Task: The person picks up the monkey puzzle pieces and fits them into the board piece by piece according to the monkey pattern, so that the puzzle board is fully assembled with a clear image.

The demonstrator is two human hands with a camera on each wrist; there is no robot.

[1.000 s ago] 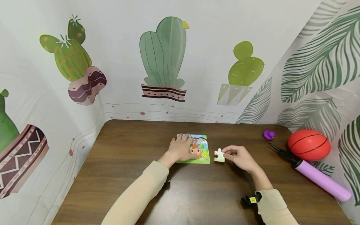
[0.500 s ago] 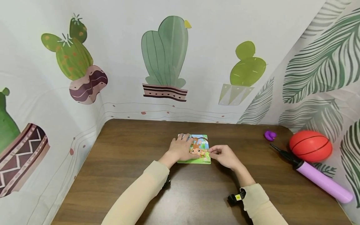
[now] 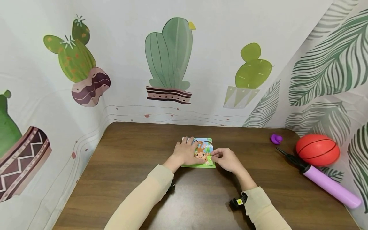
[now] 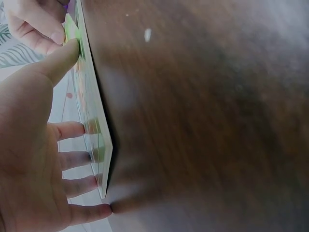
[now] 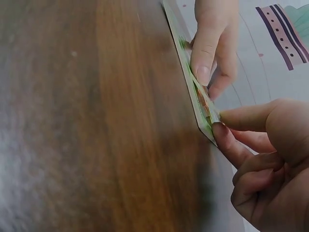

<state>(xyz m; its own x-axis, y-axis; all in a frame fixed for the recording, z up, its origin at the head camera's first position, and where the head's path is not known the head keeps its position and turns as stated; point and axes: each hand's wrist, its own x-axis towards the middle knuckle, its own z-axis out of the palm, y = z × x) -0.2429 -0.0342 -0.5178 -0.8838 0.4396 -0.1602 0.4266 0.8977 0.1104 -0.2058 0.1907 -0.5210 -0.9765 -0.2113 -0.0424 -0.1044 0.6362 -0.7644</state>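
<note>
A jigsaw puzzle board (image 3: 204,140) with a cartoon monkey picture and a green border lies on the wooden table. Spread fingers of my left hand (image 3: 185,152) rest on its left part, hiding that side; the left wrist view shows the thumb (image 4: 65,60) straight along the near edge. My right hand (image 3: 227,159) pinches a puzzle piece (image 5: 206,104) between thumb and forefinger at the board's lower right corner. The piece stands tilted over the board in the right wrist view, one edge close to my left thumb.
At the right of the table lie a purple rubber duck (image 3: 276,138), a red ball (image 3: 317,149) with black lines and a lilac hand pump (image 3: 330,185) with a black nozzle. A cactus-print cloth (image 3: 123,64) hangs behind the table's far edge.
My right hand has moved left with the puzzle piece, from the bare table beside the board to over its lower right corner. The left hand has stayed on the board.
</note>
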